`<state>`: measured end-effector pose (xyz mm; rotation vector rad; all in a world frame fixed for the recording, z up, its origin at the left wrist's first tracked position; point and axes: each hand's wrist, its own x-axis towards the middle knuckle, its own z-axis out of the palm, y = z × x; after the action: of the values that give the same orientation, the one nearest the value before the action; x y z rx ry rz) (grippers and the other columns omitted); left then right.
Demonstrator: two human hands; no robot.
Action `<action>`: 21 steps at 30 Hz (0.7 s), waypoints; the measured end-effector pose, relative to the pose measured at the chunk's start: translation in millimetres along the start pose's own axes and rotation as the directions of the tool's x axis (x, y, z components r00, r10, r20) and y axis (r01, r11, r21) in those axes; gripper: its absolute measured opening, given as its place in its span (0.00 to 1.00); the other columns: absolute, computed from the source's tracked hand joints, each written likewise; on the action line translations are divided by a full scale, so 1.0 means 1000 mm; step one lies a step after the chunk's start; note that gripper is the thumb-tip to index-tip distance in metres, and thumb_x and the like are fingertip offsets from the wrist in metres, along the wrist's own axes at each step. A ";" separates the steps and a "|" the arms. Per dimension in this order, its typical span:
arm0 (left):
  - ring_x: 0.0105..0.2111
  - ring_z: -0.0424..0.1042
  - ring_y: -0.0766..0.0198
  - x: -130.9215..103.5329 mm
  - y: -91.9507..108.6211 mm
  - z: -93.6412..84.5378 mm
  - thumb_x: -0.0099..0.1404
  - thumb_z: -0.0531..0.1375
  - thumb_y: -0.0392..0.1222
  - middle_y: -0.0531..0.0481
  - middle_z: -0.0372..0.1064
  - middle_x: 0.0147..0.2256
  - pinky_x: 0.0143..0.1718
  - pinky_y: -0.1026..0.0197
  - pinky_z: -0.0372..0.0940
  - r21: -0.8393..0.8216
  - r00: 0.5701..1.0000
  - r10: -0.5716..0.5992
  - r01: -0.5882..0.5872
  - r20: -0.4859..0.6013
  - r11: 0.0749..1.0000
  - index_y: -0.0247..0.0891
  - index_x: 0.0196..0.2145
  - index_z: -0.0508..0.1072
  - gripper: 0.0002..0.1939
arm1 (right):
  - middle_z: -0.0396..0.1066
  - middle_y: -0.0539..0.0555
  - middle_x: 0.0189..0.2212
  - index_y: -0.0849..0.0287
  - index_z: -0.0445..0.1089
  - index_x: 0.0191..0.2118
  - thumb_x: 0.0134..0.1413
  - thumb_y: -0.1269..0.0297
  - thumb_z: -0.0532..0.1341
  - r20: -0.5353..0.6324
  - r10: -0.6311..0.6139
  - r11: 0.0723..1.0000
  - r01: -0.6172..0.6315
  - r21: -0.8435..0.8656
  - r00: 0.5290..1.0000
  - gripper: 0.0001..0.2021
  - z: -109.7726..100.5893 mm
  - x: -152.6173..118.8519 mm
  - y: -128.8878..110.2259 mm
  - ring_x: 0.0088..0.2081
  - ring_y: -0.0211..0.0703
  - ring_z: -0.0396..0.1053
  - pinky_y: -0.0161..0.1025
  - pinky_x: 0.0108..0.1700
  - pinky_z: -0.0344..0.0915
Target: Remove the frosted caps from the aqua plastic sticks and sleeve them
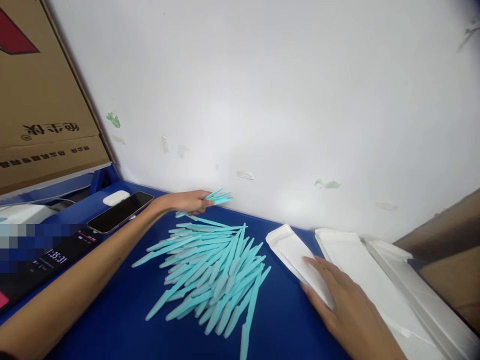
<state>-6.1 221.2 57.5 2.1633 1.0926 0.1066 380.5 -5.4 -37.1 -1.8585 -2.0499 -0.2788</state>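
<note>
Several turquoise eyebrow razors point(219, 198) are gripped in my left hand point(193, 201), which reaches to the table's back edge by the wall. Their thin ends poke out past my fingers to the right. Below that hand, a loose pile of the same eyebrow razors point(213, 267) fans across the blue table, some with pale blade covers showing. On the right, my right hand point(341, 295) has its thumb and fingers closed around a narrow white packet point(290, 250), tilted on the tabletop. Whether anything is inside the packet, I cannot tell.
More white packets point(348, 255) lie at the right, partly behind my right arm. Cardboard point(450, 265) stands beyond them. Two phones point(120, 212) and a white case point(116, 198) are at the left, near a large carton point(41, 100). A white wall point(243, 100) rises behind the blue table point(112, 310).
</note>
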 end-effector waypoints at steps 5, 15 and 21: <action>0.27 0.62 0.62 0.002 0.005 0.009 0.62 0.61 0.59 0.50 0.67 0.30 0.27 0.62 0.56 0.121 0.999 0.020 -0.016 -0.037 0.993 0.37 0.34 0.70 0.20 | 0.69 0.56 0.61 0.47 0.65 0.63 0.67 0.45 0.51 -0.005 -0.014 1.000 0.014 0.002 1.000 0.25 -0.002 0.001 -0.002 0.56 0.58 0.72 0.60 0.54 0.73; 0.29 0.68 0.60 0.002 0.007 0.015 0.59 0.63 0.48 0.50 0.73 0.31 0.30 0.62 0.59 0.228 0.999 -0.007 -0.003 0.043 0.974 0.38 0.32 0.75 0.10 | 0.71 0.56 0.59 0.48 0.66 0.63 0.67 0.45 0.52 -0.015 -0.033 0.999 0.033 -0.008 0.999 0.25 -0.004 0.002 -0.003 0.56 0.58 0.73 0.59 0.53 0.74; 0.28 0.66 0.60 -0.002 0.006 0.013 0.60 0.61 0.49 0.49 0.71 0.31 0.29 0.61 0.58 0.241 1.000 -0.029 0.028 0.001 0.970 0.38 0.32 0.71 0.11 | 0.72 0.56 0.59 0.48 0.66 0.62 0.68 0.45 0.51 -0.011 -0.031 0.999 0.030 -0.019 0.999 0.24 -0.005 0.002 -0.003 0.55 0.57 0.74 0.58 0.53 0.75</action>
<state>2.1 210.0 51.8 2.3589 1.1851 -0.0469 377.8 -6.1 -31.2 -1.8339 -2.0769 -0.3165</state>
